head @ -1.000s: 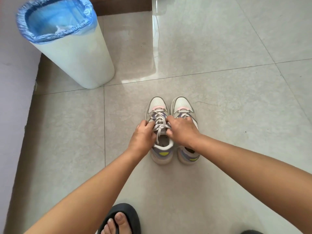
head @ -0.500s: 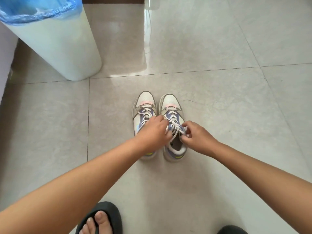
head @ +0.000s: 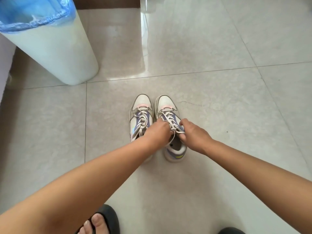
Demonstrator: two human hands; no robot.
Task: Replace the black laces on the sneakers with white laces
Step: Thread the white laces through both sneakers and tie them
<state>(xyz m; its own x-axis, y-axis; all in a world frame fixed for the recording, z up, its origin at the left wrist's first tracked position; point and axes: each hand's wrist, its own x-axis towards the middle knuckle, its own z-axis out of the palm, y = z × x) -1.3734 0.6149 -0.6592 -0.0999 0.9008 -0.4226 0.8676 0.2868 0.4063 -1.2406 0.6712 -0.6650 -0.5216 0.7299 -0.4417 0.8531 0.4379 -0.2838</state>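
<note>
A pale tiled floor (head: 219,48) fills the view. At the upper left stands a tall white bin (head: 55,53), its rim wrapped in a blue bag (head: 25,14). A dark strip of wall base (head: 108,3) runs along the top edge behind it.

Near the middle of the floor two sneakers sit side by side, toes pointing away from the person. The left sneaker (head: 141,114) is partly covered at its heel by the left forearm; the right sneaker (head: 168,108) shows its open collar and a yellow mark at the heel. Both are threaded with white laces (head: 142,119).

Both hands meet over the upper eyelets of the right sneaker. The left hand (head: 157,132) reaches across from the left, its fingers curled down onto the lacing at the tongue; whether they pinch a strand I cannot tell. The right hand (head: 194,134) comes in from the right side, its fingers curled and pinching the lace at the top of that shoe.

At the bottom edge a foot in a black sandal (head: 108,218) shows, and the tip of a second sandal (head: 231,231) at the lower right.
</note>
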